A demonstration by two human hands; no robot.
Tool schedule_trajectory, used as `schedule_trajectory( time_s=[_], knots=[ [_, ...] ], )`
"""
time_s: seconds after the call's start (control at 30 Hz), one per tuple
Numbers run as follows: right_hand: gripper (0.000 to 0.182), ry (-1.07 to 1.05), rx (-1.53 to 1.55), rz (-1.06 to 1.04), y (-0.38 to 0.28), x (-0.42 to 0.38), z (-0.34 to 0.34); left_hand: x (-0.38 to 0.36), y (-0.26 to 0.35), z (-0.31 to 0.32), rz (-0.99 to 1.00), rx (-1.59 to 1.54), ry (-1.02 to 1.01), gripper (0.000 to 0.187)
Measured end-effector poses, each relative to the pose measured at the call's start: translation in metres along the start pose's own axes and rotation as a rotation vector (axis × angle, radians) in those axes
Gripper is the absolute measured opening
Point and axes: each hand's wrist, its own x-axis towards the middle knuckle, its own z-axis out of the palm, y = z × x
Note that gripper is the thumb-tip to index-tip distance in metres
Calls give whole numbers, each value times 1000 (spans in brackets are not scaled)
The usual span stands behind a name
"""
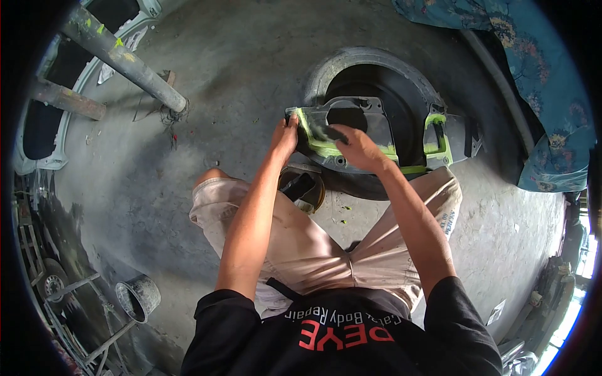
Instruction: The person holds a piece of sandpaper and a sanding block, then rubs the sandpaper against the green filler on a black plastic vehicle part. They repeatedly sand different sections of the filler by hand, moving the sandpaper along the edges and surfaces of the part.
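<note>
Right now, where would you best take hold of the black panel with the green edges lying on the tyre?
Probably the near-left corner of the black panel, from the person's side: the left hand already holds that exposed edge, which overhangs the tyre, while the right hand rubs its face.

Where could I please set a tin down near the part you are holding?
Bare concrete floor lies between the grey pipe and the tyre, and right of the right knee. It is crowded where both hands, left and right, hold the black panel.
</note>
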Motion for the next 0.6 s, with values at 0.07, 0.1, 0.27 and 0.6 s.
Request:
schedule_trajectory(
  time_s=[0.07,0.1,0.27,0.6],
  knots=[
    [47,16,-64,-140,23,6,18,6,-8,-1,68,50,27,63],
    [48,49,-168,-293,37,9,24,1,-2,-2,56,42,1,64],
    [43,-73,-420,-156,30,-9,-21,-23,22,-2,-3,-42,-33,66],
    [48,27,-327,-421,28,-4,22,-24,24,0,-24,-62,-38,71]
  ],
)
